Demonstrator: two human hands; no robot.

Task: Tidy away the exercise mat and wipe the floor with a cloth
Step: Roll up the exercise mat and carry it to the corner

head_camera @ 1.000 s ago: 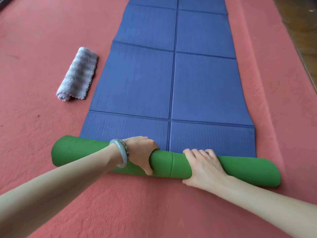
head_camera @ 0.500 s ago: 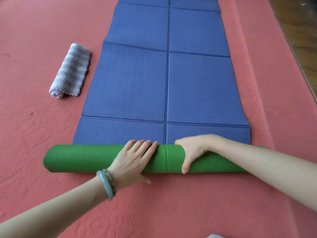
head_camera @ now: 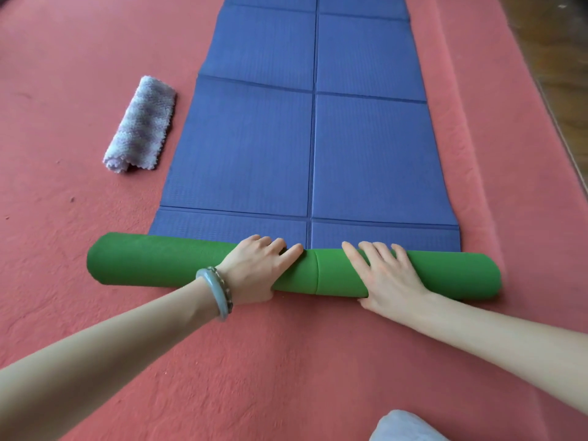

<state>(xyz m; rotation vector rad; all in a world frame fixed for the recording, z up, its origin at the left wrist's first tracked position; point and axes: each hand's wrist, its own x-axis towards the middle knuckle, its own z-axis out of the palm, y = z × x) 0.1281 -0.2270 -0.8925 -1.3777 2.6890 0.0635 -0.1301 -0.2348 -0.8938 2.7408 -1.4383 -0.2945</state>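
The exercise mat lies lengthways on the red floor, blue side up, stretching away from me. Its near end is rolled into a green roll lying crosswise in front of me. My left hand, with a bracelet on the wrist, rests palm down on the roll left of its middle seam, fingers stretched over the top. My right hand presses flat on the roll right of the seam, thumb down at the near side. A folded grey-lilac cloth lies on the floor to the left of the mat.
The red carpet-like floor surrounds the mat. A raised red strip and dark wooden flooring run along the right side. A pale grey piece of clothing shows at the bottom edge.
The roll has moved forward over the blue mat. My right hand shifted from hooking over the far side of the roll to lying flat on top; my left hand stays on top.
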